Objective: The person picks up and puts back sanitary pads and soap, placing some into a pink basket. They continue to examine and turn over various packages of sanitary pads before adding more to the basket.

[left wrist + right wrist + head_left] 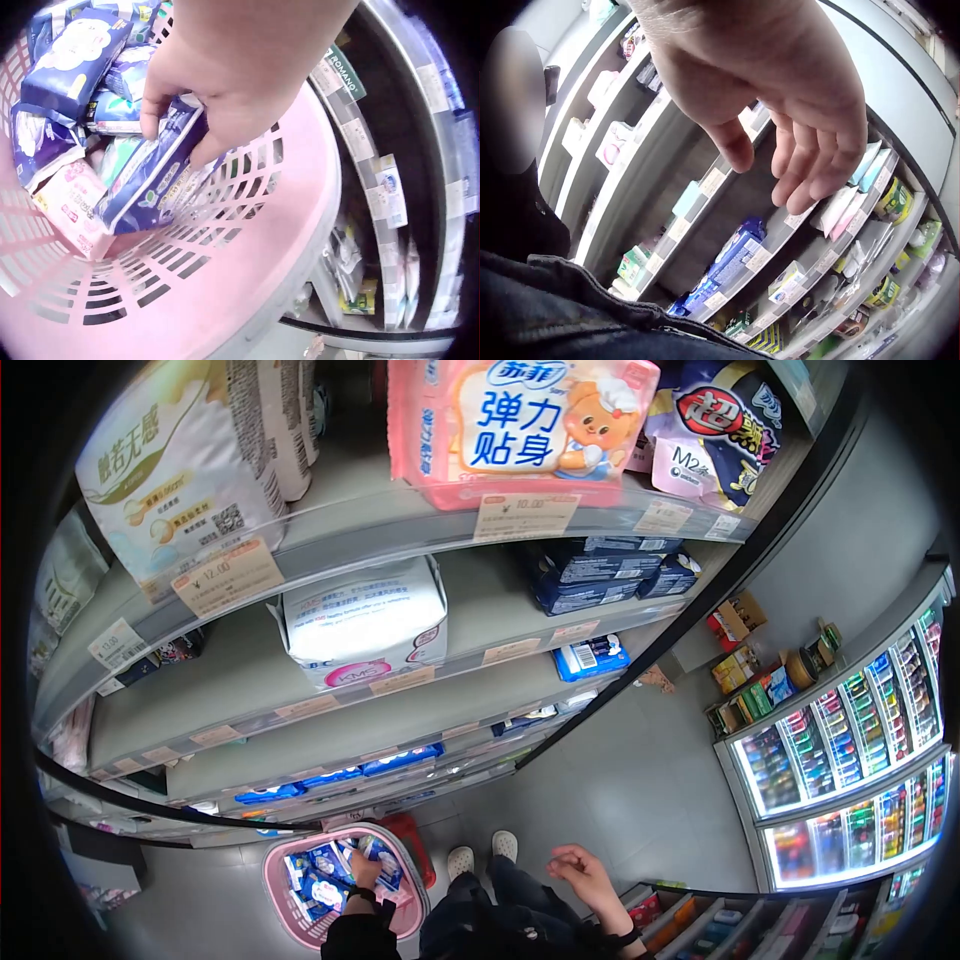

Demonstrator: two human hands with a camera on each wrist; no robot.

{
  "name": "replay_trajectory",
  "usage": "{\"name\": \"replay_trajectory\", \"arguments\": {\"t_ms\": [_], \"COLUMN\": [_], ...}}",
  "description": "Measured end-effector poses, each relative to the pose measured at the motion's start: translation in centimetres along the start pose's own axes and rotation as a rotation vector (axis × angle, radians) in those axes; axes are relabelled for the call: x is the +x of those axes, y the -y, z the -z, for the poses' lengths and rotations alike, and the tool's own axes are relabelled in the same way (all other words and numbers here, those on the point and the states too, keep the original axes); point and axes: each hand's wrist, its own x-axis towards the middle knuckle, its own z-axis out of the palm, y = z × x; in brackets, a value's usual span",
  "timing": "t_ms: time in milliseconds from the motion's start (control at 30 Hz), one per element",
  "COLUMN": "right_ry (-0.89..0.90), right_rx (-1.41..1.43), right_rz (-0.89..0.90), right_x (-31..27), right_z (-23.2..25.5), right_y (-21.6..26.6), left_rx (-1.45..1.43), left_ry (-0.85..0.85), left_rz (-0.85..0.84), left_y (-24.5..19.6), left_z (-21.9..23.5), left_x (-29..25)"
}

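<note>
Left wrist view: left hand around blue packet in pink basket.

Shop aisle seen from above. Grey metal shelving fills the left, its tiers edged with paper price labels along the front lips. A plain grey floor runs between the units. At right, a lit refrigerated cabinet glows with rows of bottled drinks.

packs in basket on floor, shelves behind it, drinks fridge to right
</note>
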Motion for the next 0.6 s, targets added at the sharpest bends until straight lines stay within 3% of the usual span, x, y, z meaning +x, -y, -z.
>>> {"name": "replay_trajectory", "arguments": {"t_ms": [67, 133, 167, 200, 267, 333, 367, 433, 600], "right_ry": [0.020, 0.093, 0.102, 0.140, 0.194, 0.274, 0.293, 0.350, 0.490], "right_rx": [0.021, -0.022, -0.024, -0.050, -0.083, -0.097, -0.103, -0.101, -0.124], "right_rz": [0.005, 0.020, 0.020, 0.024, 0.028, 0.059, 0.059, 0.057, 0.132], "right_x": [0.9, 2.0, 2.6, 3.2, 4.5, 6.0, 6.5, 7.2, 9.5], "right_z": [0.1, 0.0, -0.1, -0.3, -0.4, -0.4, -0.7, -1.2, -1.2], "right_y": [0.3, 0.7, 1.1, 1.5, 2.0, 2.1, 2.8, 4.4, 5.1], "left_rx": [-0.090, -0.337, -0.396, -0.435, -0.395, -0.640, -0.697, -0.914, -1.380], "left_ry": [0.009, 0.056, 0.031, 0.035, -0.105, -0.050, -0.059, 0.052, 0.327], "left_rz": [-0.025, 0.054, 0.001, 0.064, 0.053, 0.082, 0.040, -0.002, 0.006], "left_y": [-0.8, -1.8, -1.5, -1.3, -1.3, -2.2, -6.7, -10.2, -20.6], "left_z": [1.7, 3.8, 4.6, 5.4, 7.4, 10.1, 14.0, 16.8, 20.6], "left_x": [-1.4, -2.7, -2.9, -2.9, -4.0, -5.8, -9.2, -12.3, -18.5]}}
